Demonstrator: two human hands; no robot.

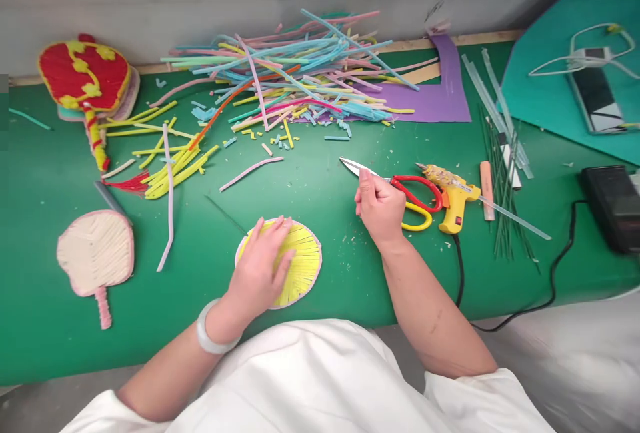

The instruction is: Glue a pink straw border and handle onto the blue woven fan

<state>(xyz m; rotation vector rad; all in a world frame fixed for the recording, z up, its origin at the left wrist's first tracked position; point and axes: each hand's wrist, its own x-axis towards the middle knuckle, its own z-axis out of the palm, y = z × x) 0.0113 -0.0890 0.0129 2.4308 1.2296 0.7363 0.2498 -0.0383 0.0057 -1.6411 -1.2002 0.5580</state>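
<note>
My left hand [263,263] lies with fingers stretched over a round, pale-edged piece [305,260] covered with yellow strips. A thin dark wire [225,212] sticks out from its upper left. My right hand [381,206] is closed around the blades of a pair of scissors [415,193]. The scissors' tips point left, and their red and yellow handles show to the right of my hand. Just beyond those handles is a yellow glue gun [453,196] with a glue stick in its back.
Pipe cleaners [300,73] are heaped along the back over a purple sheet [425,101]. A cream fan shape [97,250] and a red fan [83,76] lie left. Wires [505,213], a black box [613,210] and a phone [597,96] are right. The glue gun's cord [459,270] trails forward.
</note>
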